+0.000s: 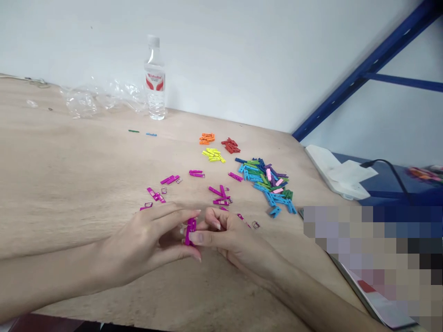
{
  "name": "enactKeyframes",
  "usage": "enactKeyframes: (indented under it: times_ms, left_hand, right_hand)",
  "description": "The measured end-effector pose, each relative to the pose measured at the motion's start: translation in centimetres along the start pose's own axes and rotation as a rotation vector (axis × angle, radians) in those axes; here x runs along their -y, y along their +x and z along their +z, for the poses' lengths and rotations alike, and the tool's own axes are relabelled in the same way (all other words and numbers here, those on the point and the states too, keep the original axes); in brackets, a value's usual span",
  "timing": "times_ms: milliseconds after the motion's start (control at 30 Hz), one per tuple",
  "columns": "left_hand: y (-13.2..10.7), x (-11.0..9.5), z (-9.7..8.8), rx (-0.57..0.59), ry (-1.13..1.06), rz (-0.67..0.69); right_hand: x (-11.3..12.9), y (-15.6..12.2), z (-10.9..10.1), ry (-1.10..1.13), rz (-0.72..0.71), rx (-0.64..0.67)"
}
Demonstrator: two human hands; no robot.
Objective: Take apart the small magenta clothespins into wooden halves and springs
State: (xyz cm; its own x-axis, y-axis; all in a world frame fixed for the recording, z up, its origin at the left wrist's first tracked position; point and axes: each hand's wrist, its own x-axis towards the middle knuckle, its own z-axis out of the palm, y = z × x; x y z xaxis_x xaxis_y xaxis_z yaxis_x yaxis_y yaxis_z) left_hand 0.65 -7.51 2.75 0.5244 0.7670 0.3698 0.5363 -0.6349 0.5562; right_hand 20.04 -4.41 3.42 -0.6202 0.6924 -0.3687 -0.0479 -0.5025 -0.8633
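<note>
A small magenta clothespin (pixel 190 229) is held between my two hands above the near part of the table. The thumb and fingers of my left hand (pixel 141 237) close on its ends. From the other side, the thumb and curled fingers of my right hand (pixel 233 237) pinch it. Around the hands lie magenta clothespin pieces (pixel 169 180), some split into halves, with loose metal springs (pixel 255 224) beside them. More magenta pieces (pixel 221 196) rest just beyond my right hand. Whether the spring sits fully in the held clothespin is hard to make out.
Small piles of orange (pixel 207 138), red (pixel 231 145) and yellow clothespins (pixel 213 155) lie farther back. A mixed-colour heap (pixel 265 180) is to the right. At the rear stand a water bottle (pixel 155 83) and crumpled clear plastic (pixel 104 97). A blue metal frame (pixel 360 74) rises at right.
</note>
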Motion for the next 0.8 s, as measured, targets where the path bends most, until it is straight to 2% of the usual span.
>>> enactKeyframes:
  times_ms: [200,333,500,633,800]
  left_hand:
    - [-1.0,0.2,0.5,-0.170,0.049,0.137]
    - [-1.7,0.3,0.6,-0.169,0.121,0.158]
    - [-1.8,0.0,0.6,-0.199,0.196,0.173]
    - [-1.6,-0.2,0.7,-0.151,0.219,0.211]
    - [-1.4,0.0,0.7,-0.177,0.176,0.160]
  right_hand:
    - [0.6,-0.3,0.4,-0.028,-0.008,0.010]
    - [0.9,-0.6,0.8,-0.014,-0.013,0.023]
    - [0.5,-0.9,1.3,0.024,-0.083,-0.036]
    - [0.1,-0.7,1.4,0.041,-0.102,-0.065]
    - [0.1,-0.2,1.1,0.039,-0.110,-0.058]
